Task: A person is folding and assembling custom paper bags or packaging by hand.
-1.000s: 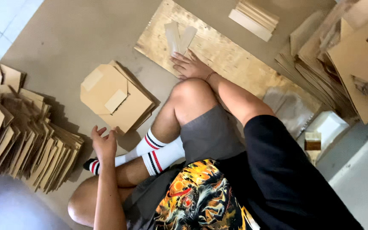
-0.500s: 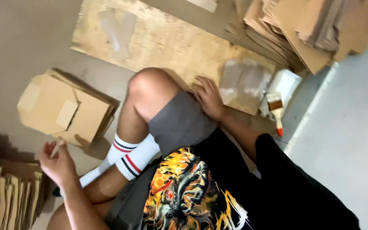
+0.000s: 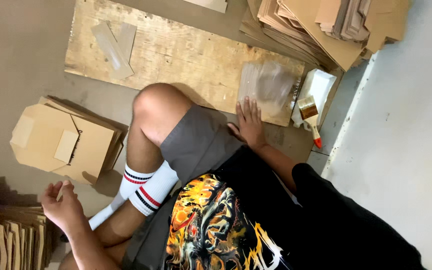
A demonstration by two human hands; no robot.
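My right hand [image 3: 248, 122] lies flat with fingers spread at the near edge of a plywood board [image 3: 186, 55]. Its fingertips touch a clear plastic sheet [image 3: 268, 82] on that board. My left hand [image 3: 63, 205] hovers low at the left, palm up and fingers loosely curled, and I see nothing held in it. It is between a stack of folded brown cardboard envelopes [image 3: 71, 142] and a row of upright cardboard pieces [image 3: 6, 235]. My bent knee and striped white sock lie between the two hands.
Two pale cardboard strips [image 3: 113, 45] lie on the board's left end. A white tray [image 3: 321, 85] and a red-handled brush [image 3: 310, 117] sit just right of the board. A big pile of flat cardboard [image 3: 326, 25] fills the top right, beside a pale floor [image 3: 401, 150].
My right hand has left the strips at the board's left end and come down by the plastic sheet. The view has swung right. My left hand stays near the envelope stack.
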